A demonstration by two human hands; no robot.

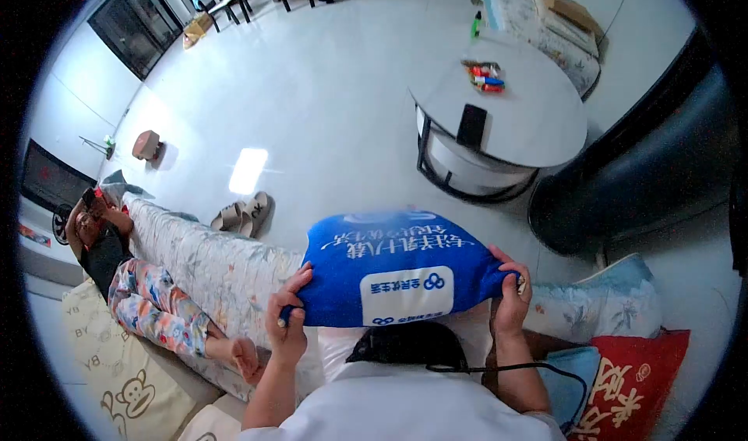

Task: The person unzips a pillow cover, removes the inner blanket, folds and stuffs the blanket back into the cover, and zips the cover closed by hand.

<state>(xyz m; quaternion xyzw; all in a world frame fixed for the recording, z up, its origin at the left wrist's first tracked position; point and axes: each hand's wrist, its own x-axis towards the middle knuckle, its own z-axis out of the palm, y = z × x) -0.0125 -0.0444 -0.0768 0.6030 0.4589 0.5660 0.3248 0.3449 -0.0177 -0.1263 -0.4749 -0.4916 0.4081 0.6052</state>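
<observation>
A plump blue cushion (389,262) with white printed lettering and a white label panel is held up in front of my chest. The lettering is upside down from where I look. My left hand (288,312) is closed on its near left corner, thumb on the side toward me. At the opposite corner, my right hand (510,293) pinches the bunched blue fabric. Below the cushion, a black object (409,343) with a dark cable (506,367) rests against my white shirt (421,398).
Another person (117,262) reclines on the quilted sofa (195,246) at left, holding a phone. Slippers (243,216) lie on the floor. An oval table (538,121) carries a black phone (472,125), colourful packets (487,76) and a green bottle (476,25). A red cushion (639,382) lies at right.
</observation>
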